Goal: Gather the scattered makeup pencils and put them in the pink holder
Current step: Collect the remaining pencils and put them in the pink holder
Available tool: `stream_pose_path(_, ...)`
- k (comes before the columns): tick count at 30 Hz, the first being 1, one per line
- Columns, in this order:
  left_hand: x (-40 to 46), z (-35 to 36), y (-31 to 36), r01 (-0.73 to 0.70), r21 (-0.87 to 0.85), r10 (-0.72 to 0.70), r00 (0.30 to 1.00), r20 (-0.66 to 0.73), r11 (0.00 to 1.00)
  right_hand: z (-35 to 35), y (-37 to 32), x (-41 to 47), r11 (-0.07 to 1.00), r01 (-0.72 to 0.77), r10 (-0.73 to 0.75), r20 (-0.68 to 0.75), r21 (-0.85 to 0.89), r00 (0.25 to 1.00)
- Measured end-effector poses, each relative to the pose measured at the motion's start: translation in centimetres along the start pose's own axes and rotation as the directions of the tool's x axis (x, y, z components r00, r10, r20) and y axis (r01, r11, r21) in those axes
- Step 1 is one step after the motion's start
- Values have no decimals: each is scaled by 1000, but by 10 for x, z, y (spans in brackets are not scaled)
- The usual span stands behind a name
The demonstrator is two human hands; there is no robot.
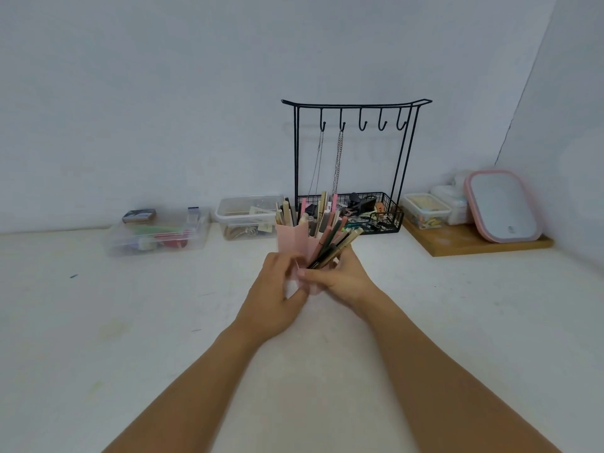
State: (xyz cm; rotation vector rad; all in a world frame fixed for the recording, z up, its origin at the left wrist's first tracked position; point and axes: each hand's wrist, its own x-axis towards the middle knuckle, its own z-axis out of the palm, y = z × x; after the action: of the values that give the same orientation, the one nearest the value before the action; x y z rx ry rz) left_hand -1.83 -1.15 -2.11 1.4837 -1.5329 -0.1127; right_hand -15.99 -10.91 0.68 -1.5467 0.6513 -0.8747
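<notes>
Right hand fingers clasp pencils beside pink holder.

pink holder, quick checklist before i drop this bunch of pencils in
1. Bundle of pencils gripped in the right hand: ok.
2. Pink holder steadied by the left hand at its base: ok.
3. Holder upright on the table: ok, as far as the blur allows.
4. Room left inside: cannot tell, many pencils already stand in it.
5. Bundle tips above the rim: not ok, the bundle lies slanted against the holder's outer side.
6. No stray pencils left on the table: ok, only small marks are visible.
</notes>
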Motion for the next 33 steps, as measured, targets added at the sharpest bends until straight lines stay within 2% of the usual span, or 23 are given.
stream_pose_path(4, 2, 1, -3, 142, -137, -158, 982, -107, 980, 0, 3, 8, 1000, -12, 12, -5, -10, 1000)
stream_pose_path(8, 3, 0, -1, 191, -205, -207, 976, -63, 960, -3, 1, 19, 992, -52, 57, -42, 119, 997)
stream_pose_path(11, 4, -1, 1, 235, -232, -252, 967, -43, 944, -3, 3, 19, 993, -52, 59, -68, 101, 996)
stream_pose_path(19, 6, 0, 2, 248, -204, -257, 966, -18, 947, 11, 0, 13, 997, 50, -43, -123, 53, 992)
stream_pose_path(24, 6, -1, -1, 239, -201, -246, 969, -13, 950, 3, 1, 1, 999, 24, -25, 21, 39, 999)
stream_pose_path(30, 7, -2, -2, 230, -161, -229, 973, 30, 960, -2, 4, 8, 997, 11, -20, -129, -71, 991)
stream_pose_path(33, 7, -1, -3, 282, -95, -279, 959, 47, 955, -10, -2, 10, 998, -25, 15, -151, -66, 988)
